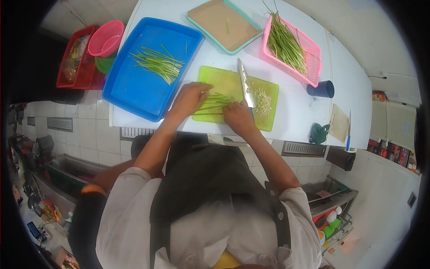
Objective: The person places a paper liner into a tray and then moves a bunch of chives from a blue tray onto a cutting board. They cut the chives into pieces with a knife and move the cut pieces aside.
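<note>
On a yellow-green cutting board [219,77], a small bunch of thin green stalks [216,101] lies between my two hands. My left hand [190,98] is at the bunch's left end, thumb and forefinger apart. My right hand [238,117] has its fingers curled onto the right end of the stalks. Just beyond it, a knife [245,81] lies across the board, blade pointing away from me; its blue handle is beside my right hand, partly hidden. Chopped pale pieces [262,101] are heaped to the right of the blade.
A blue tray [118,85] with more stalks stands left. Behind are a teal-rimmed tray [215,27] and a pink basket [316,58] of long stalks. To the right are a dark blue cup [320,89], a green cloth [318,133] and a second knife [349,134].
</note>
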Available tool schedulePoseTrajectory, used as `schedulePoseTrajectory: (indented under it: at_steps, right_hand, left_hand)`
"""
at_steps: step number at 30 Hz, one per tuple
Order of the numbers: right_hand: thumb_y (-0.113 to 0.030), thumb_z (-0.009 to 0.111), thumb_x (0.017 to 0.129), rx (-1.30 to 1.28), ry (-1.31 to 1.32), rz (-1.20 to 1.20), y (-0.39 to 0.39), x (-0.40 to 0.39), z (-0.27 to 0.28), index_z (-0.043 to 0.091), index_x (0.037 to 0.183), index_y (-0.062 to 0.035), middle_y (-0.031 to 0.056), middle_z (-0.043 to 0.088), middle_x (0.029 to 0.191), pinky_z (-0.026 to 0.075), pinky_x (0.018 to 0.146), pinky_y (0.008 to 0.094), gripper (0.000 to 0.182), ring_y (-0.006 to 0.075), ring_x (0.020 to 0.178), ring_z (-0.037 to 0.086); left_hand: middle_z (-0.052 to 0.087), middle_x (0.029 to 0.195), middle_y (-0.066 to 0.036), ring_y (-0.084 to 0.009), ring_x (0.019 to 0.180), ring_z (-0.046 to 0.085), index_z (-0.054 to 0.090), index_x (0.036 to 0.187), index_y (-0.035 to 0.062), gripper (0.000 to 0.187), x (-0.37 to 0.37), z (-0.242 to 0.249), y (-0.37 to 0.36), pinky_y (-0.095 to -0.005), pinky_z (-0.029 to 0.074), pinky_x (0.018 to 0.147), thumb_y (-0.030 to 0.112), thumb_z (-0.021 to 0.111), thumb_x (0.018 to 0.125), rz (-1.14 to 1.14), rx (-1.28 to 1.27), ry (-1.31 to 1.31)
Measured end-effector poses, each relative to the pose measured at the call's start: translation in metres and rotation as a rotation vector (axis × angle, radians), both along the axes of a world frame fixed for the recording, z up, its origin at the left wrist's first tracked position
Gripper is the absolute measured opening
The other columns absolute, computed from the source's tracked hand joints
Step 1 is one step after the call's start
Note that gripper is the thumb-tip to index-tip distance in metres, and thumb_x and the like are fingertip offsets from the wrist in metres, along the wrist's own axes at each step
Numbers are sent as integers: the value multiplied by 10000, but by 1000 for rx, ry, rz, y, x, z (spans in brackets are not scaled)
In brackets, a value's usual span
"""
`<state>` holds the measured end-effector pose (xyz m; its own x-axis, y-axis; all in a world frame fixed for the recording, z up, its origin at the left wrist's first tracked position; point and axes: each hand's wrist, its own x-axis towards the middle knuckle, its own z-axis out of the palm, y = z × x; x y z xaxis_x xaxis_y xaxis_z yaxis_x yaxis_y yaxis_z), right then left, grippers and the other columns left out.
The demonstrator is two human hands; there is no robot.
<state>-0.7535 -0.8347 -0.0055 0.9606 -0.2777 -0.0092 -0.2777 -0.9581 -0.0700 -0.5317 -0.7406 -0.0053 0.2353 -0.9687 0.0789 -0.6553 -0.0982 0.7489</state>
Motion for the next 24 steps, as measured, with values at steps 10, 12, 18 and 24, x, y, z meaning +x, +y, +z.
schedulePoseTrajectory:
  at_steps: [10,12,18,24]
  right_hand:
    - [-106,585,884,110,-7,-190,-83,39,32,649,844,-77,130,673,849,546,709,505,80,351,775,698]
    - [-100,577,895,34,-26,-181,-83,48,15,657,871,-87,126,671,877,551,719,496,84,346,789,698]
    - [-63,560,905,287,-95,-42,-53,46,12,706,954,-86,131,670,946,551,784,465,156,331,928,685]
    - [-97,604,882,189,1,26,-59,43,5,721,994,-119,90,668,926,534,844,468,163,308,955,684]
  left_hand:
    - [738,1045,-150,-337,947,698,737,1129,43,192,19,25,29,-395,546,850,111,691,955,436,-193,215]
    - [733,1038,-144,-342,950,692,738,1115,50,181,13,12,29,-406,542,850,103,691,949,343,-222,159]
    - [712,1079,-145,-363,1050,654,738,1101,61,204,-8,17,20,-445,518,909,46,701,901,83,-87,15]
    - [712,1073,-140,-373,1071,636,733,1133,68,239,-12,1,2,-457,497,923,75,707,896,55,-123,-40]
